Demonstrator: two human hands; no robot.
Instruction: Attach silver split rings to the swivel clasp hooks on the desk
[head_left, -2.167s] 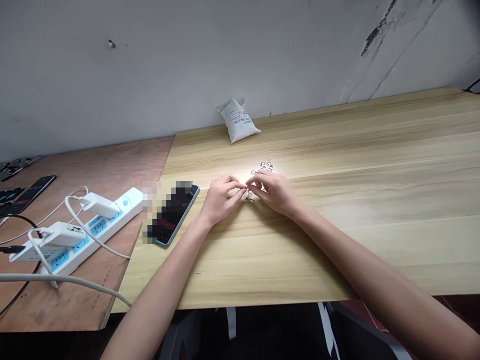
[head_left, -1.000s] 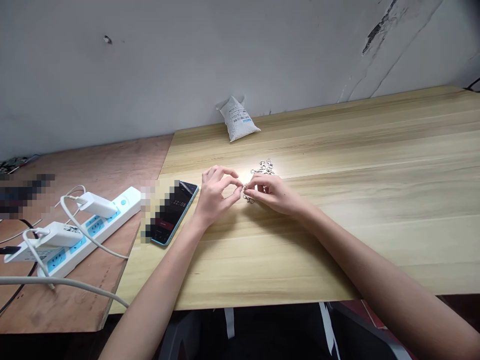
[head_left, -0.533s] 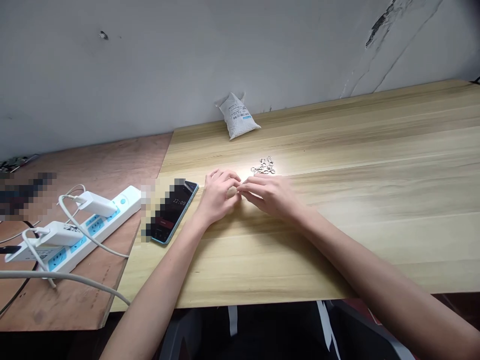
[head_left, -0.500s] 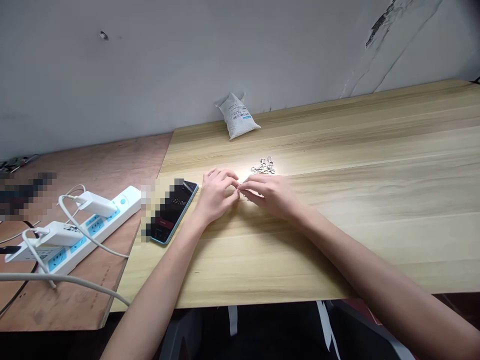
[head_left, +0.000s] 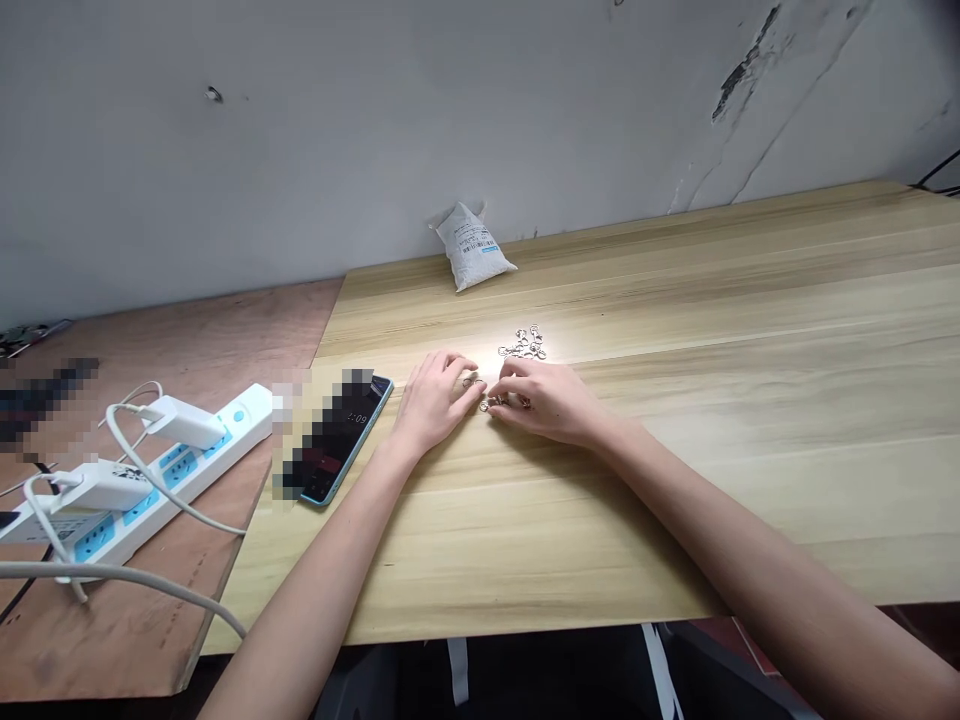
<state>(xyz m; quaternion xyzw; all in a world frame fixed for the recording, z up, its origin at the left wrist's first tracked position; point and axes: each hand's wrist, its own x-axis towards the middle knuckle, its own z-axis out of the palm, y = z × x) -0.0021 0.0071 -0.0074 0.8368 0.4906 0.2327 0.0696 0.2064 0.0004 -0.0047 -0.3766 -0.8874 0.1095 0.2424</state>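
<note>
Metal clasps [head_left: 486, 404], partly hidden, between left hand [head_left: 436, 405], right hand [head_left: 544, 405], details too small to read

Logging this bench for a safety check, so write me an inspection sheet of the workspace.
Surface: pale wooden tabletop, beside a plywood board.
Job's things: small metal clasps, in a loose pile, with a few more by the hands.
Clutter: smartphone left of the hands; white sachet against the wall.
Grippers: left hand and right hand at the clasps, fingers curled; grip unclear.
Cables: white power strip on the plywood, two chargers plugged in, white cords trailing.
Surroundings: cracked grey wall.
</note>
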